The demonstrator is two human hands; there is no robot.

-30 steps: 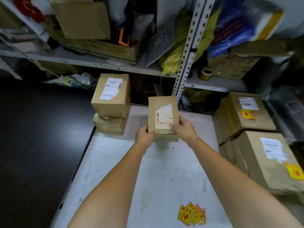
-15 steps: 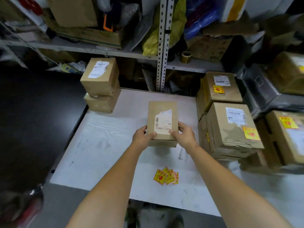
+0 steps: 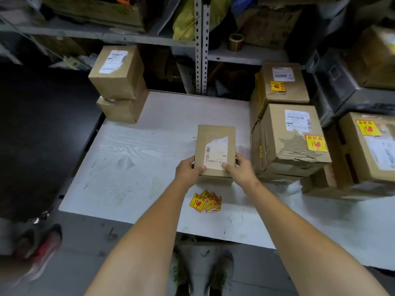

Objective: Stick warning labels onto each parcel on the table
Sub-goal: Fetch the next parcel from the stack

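Small parcel [image 3: 215,154] on table [image 3: 132,150], gripped between left hand [image 3: 189,170] and right hand [image 3: 240,170]; warning labels [image 3: 205,201] just nearer.

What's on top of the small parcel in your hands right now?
Only a torn white shipping label shows on the small parcel; no yellow warning sticker there. The left hand and right hand grip its near corners, covering them; underside unseen.

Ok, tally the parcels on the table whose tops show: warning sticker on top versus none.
Stickered: 3 (back-right parcel, torn parcel, far-right parcel)
Unstickered: 2 (held parcel, top parcel of the left stack)
Total: 5
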